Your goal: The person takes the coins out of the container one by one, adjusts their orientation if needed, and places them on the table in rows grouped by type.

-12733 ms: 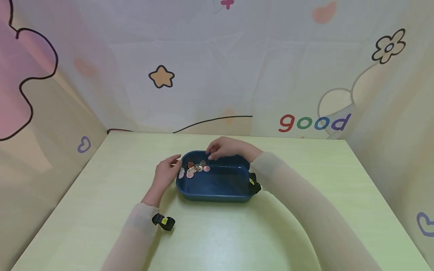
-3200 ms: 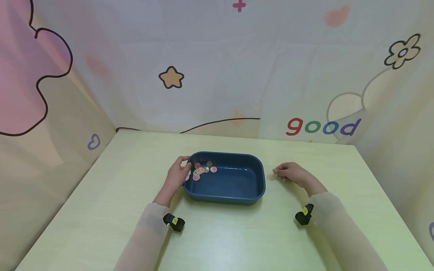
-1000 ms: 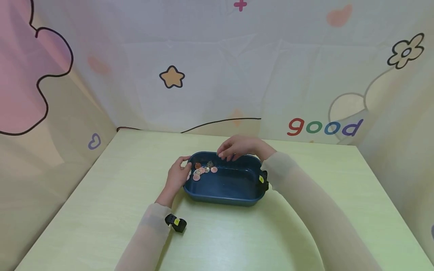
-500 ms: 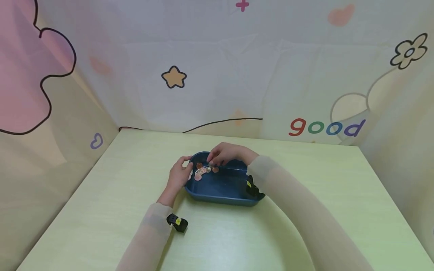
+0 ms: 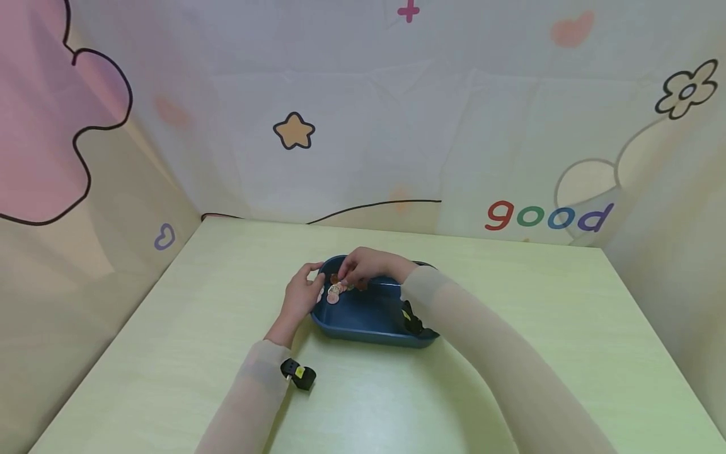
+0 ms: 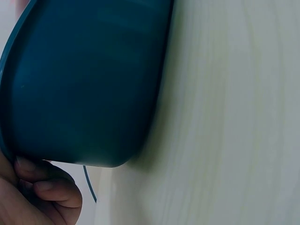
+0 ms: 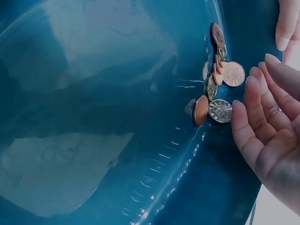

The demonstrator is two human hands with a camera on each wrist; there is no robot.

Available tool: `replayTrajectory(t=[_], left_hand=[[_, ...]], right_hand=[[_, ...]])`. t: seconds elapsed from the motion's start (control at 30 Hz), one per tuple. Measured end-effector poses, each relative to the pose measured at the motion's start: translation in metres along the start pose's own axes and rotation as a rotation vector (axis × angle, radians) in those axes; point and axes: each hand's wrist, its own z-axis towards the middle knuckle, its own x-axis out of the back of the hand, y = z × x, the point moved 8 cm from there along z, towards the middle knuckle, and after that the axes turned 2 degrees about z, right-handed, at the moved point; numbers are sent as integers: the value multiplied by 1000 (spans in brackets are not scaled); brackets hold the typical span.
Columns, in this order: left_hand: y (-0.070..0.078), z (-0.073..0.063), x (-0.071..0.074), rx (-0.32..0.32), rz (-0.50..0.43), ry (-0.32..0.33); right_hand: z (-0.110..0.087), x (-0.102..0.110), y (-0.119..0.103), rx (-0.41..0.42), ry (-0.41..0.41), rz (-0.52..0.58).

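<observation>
While the right hand (image 5: 371,263) curves its fingers (image 7: 243,125) beside coins (image 7: 233,74) inside the tub (image 5: 368,337), holding any or not I cannot tell, the left hand (image 5: 299,295) grips its end; slackening there could let a nudge skid it along the worktop (image 5: 363,391).

Soft, even light falls over my table (image 5: 368,403), leaving a pale sheen near the front and faint, blurry-edged shadows beside my sleeves (image 5: 493,334). From my left wrist everything looks dim and bluish, the tray (image 6: 89,84) sinking into dark teal; from my right, milky reflections and tiny glints streak its floor around fairly crisp coins (image 7: 234,74).
</observation>
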Motion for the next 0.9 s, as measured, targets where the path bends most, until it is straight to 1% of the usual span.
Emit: replayTrajectory(t=[0.23, 0.4, 0.7, 0.8, 0.9], left_hand=[[-3, 2, 0, 11, -13, -15], [-4, 4, -1, 6, -16, -17], [-2, 4, -2, 1, -19, -13], [-3, 3, -2, 2, -25, -18], [-4, 2, -1, 1, -29, -17]], right_hand=[[10, -5, -2, -10, -14, -26], [14, -11, -3, -17, -2, -79], [26, -22, -3, 36, 23, -222], [28, -25, -3, 46, 36, -245], [30, -27, -3, 54, 50, -230]])
